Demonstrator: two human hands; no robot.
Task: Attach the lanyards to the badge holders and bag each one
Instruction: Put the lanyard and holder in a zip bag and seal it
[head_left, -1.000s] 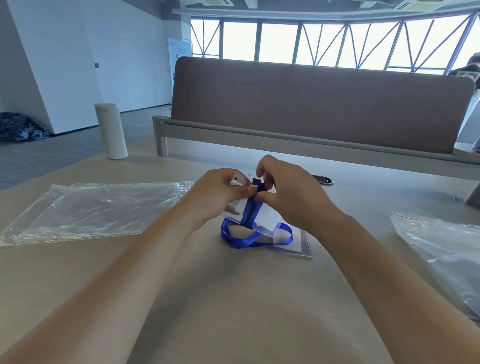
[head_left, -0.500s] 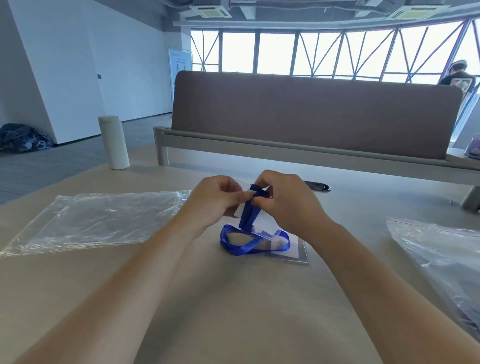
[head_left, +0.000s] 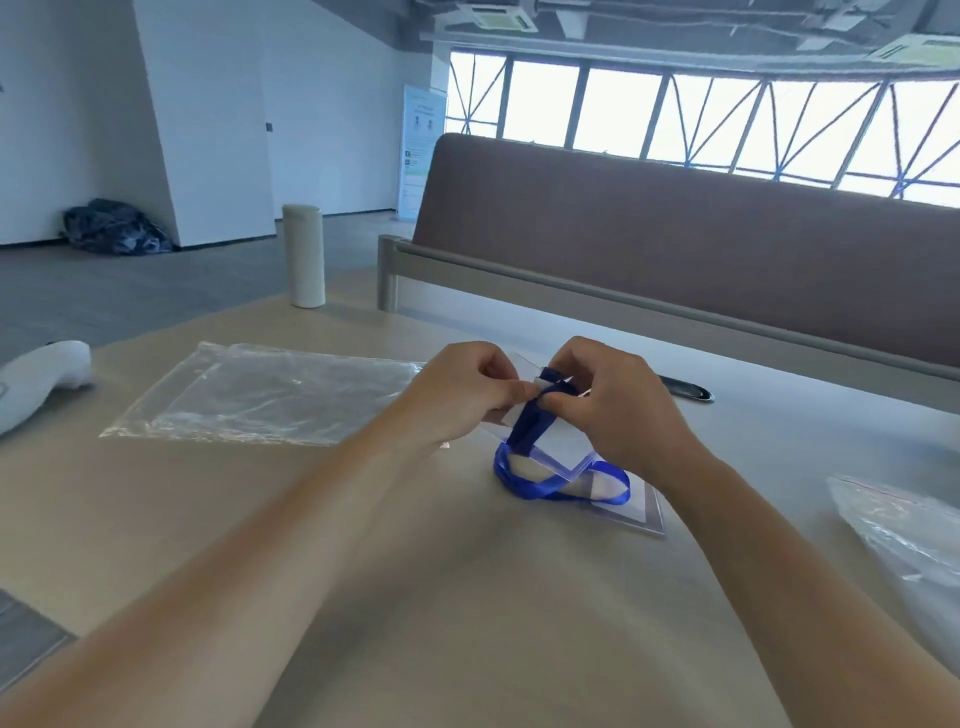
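A clear badge holder with a white card stands tilted on the table, top edge up between my hands. My left hand pinches its top left part. A blue lanyard runs up to the holder's top, where my right hand pinches its end. The rest of the lanyard loops on the table below. Another badge holder lies flat under the loop. The clip and slot are hidden by my fingers.
A clear plastic bag lies flat to the left. More clear bags lie at the right edge. A white cylinder stands at the back left, a white handset at the far left, a desk divider behind.
The view has turned left and tilted up a little. Both hands stay at the holder's top, fingers shifting slightly on the lanyard end.
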